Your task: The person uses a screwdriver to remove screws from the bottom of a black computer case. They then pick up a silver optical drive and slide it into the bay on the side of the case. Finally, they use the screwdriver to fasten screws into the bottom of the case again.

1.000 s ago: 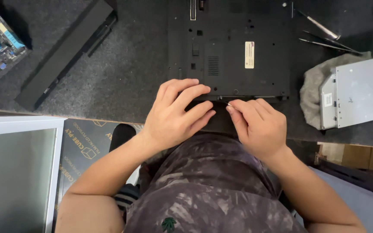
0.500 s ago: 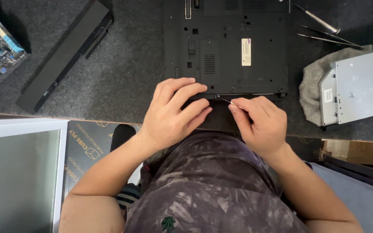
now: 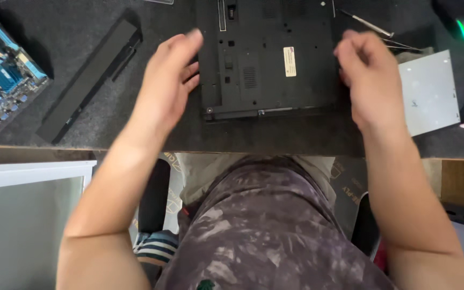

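Laptop [image 3: 267,59], matte black plastic underside up, sits between both hands.

Matt black plastic laptop base [image 3: 267,59] on rough grey mat [image 3: 81,32].

This looks like an electronics repair bench. A dark grey felt-like mat [image 3: 81,32] covers the worktop, and on it lie a black laptop turned underside up [image 3: 267,59], a long black battery pack [image 3: 89,78], a blue bare circuit board [image 3: 1,86], thin metal screwdrivers [image 3: 366,24] and a flat silver optical drive [image 3: 430,91].
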